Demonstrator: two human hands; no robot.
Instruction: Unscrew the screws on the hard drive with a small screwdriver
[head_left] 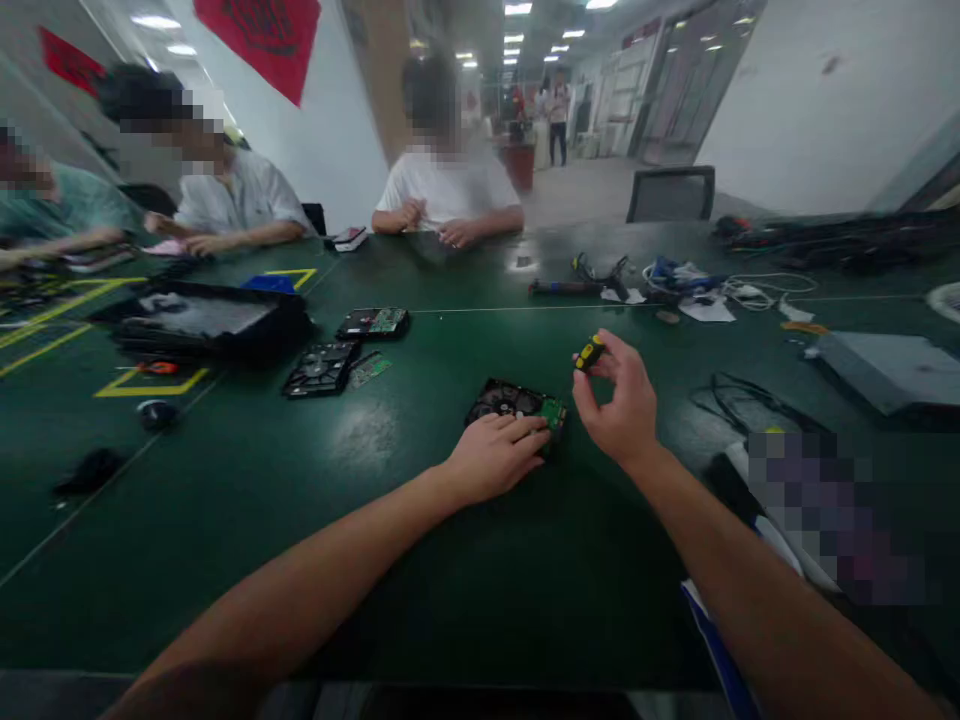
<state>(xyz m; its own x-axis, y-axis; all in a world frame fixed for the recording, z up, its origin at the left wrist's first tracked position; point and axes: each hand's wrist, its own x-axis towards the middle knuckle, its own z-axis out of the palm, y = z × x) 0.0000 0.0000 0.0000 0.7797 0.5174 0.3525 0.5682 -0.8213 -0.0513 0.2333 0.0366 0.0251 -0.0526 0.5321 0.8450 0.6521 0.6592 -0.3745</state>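
A hard drive [501, 396] lies on the green table in front of me, its green circuit board [553, 410] facing up at the right end. My left hand [499, 455] rests palm down over its near side, fingers across the board and thumb along the near edge. Just right of the drive, my right hand [619, 400] is raised above the table. Its thumb and fingertips pinch a small black-and-yellow tool [589, 354], whose exact kind I cannot make out. The left hand covers part of the drive.
Two more hard drives [321, 369] and a loose circuit board [369, 370] lie left. Beyond is a black tray [202, 315]. Cables [679, 275] lie at the back right, near a grey metal box [889, 370]. People [450, 190] sit across the table [420, 560].
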